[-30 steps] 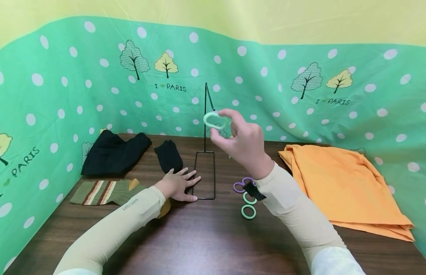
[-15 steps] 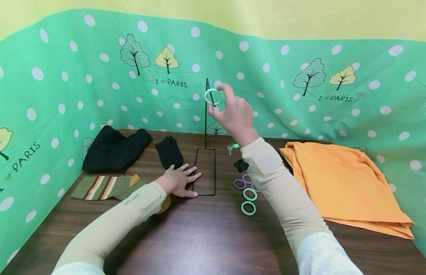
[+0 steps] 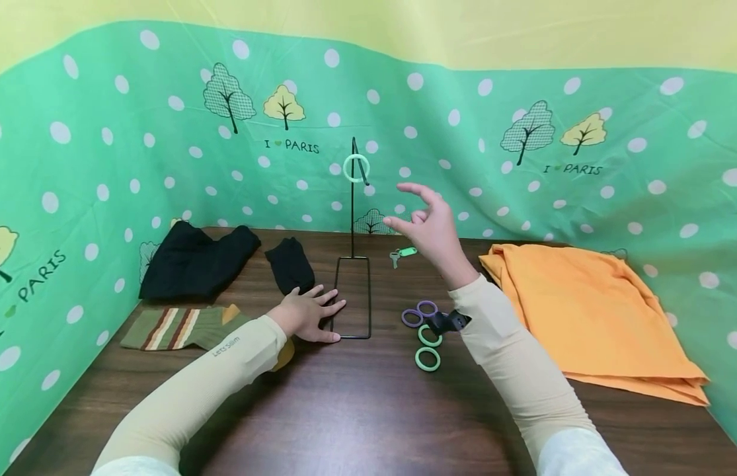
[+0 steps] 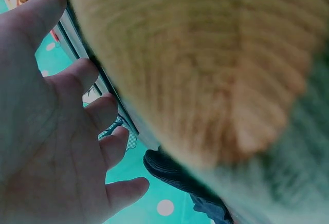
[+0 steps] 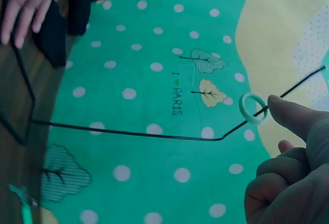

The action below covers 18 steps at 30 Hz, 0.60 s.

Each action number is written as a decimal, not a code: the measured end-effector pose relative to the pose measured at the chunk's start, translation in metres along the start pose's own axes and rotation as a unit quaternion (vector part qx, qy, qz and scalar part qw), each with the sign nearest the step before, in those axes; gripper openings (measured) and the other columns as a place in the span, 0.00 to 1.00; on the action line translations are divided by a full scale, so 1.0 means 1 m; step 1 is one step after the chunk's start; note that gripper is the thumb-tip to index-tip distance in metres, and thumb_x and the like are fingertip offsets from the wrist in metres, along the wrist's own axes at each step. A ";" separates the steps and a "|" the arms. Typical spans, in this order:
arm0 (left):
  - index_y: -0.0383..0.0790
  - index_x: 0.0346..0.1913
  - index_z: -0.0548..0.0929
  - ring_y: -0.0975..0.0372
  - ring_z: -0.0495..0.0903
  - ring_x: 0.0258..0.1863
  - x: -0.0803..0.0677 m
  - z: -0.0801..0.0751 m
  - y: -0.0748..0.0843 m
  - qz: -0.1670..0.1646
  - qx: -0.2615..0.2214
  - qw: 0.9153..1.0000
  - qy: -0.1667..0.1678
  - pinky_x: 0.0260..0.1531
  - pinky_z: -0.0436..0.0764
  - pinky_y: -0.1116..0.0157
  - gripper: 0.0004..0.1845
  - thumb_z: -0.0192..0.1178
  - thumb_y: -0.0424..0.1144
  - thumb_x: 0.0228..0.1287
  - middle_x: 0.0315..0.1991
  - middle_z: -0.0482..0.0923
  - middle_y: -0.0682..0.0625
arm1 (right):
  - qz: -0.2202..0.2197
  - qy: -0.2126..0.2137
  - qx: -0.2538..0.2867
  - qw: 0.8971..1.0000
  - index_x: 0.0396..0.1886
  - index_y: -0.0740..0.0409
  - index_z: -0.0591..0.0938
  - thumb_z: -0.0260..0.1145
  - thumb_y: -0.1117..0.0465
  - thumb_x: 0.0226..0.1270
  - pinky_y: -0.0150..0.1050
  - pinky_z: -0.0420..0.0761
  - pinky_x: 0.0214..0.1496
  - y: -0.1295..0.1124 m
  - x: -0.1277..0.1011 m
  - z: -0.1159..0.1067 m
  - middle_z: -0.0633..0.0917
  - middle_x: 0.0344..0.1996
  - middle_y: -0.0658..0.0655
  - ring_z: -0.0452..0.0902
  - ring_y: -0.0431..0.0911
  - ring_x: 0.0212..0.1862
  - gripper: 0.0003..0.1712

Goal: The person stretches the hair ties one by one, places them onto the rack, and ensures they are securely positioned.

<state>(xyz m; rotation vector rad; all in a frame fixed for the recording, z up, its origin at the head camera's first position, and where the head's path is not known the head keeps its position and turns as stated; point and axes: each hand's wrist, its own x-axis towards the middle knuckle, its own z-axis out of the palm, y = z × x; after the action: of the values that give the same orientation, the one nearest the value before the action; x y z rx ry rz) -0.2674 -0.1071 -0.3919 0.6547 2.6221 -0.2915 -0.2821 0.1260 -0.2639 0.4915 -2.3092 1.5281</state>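
A pale green ring (image 3: 345,170) hangs on the slanting arm of a thin black wire stand (image 3: 353,215). My right hand (image 3: 432,228) is up to the right of it, thumb and forefinger spread apart with nothing between them. The right wrist view shows the same ring (image 5: 243,109) around the wire, near the thumb (image 5: 293,113). My left hand (image 3: 309,316) rests with spread fingers on the left side of the stand's rectangular base. Two more green rings (image 3: 427,369) and several purple rings (image 3: 412,318) lie on the table, partly hidden by the right wrist camera.
Left of the stand lie a black sock (image 3: 291,266), folded black cloth (image 3: 195,261) and a striped olive sock (image 3: 178,328), partly under the left forearm. A key (image 3: 394,258) with a green tag lies behind the rings. Orange cloth (image 3: 594,324) covers the table's right side.
My right hand brought the green ring up to the stand's arm and let go of it there. It then drew back right and down. The left hand stayed on the base.
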 end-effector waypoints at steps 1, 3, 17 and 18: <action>0.66 0.72 0.43 0.57 0.37 0.74 0.000 0.000 0.000 0.001 0.000 1.000 0.000 0.67 0.46 0.42 0.42 0.40 0.74 0.57 0.75 0.37 0.60 | 0.012 -0.008 0.012 1.000 0.60 0.46 0.73 0.73 0.58 0.52 0.34 0.56 0.13 0.003 -0.004 -0.003 0.55 0.06 0.46 0.48 0.41 0.10 0.33; 0.66 0.72 0.43 0.57 0.37 0.74 -0.001 0.000 0.000 0.002 -0.002 1.000 0.001 0.67 0.46 0.42 0.42 0.40 0.74 0.57 0.75 0.36 0.60 | 0.037 -0.025 0.039 0.998 0.60 0.47 0.73 0.73 0.59 0.52 0.34 0.54 0.13 0.009 -0.012 -0.008 0.54 0.06 0.45 0.47 0.40 0.10 0.33; 0.65 0.72 0.44 0.56 0.37 0.74 -0.001 0.002 -0.002 0.007 -0.015 1.000 0.009 0.67 0.46 0.42 0.42 0.42 0.73 0.58 0.75 0.37 0.59 | 0.148 -0.087 0.073 0.982 0.61 0.53 0.71 0.72 0.63 0.53 0.31 0.52 0.12 0.062 -0.051 -0.020 0.56 0.06 0.43 0.48 0.36 0.09 0.33; 0.65 0.72 0.44 0.56 0.37 0.74 -0.001 0.002 -0.002 0.008 -0.016 1.000 0.010 0.67 0.46 0.42 0.42 0.42 0.73 0.58 0.75 0.37 0.59 | 0.158 -0.091 0.070 0.981 0.61 0.53 0.71 0.72 0.63 0.53 0.31 0.53 0.12 0.066 -0.053 -0.020 0.56 0.06 0.43 0.49 0.36 0.10 0.34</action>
<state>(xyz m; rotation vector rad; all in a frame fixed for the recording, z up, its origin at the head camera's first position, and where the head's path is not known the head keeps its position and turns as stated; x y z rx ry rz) -0.2664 -0.1095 -0.3930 0.6721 2.6337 -0.2394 -0.2634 0.1741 -0.3342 0.3217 -2.5252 1.8740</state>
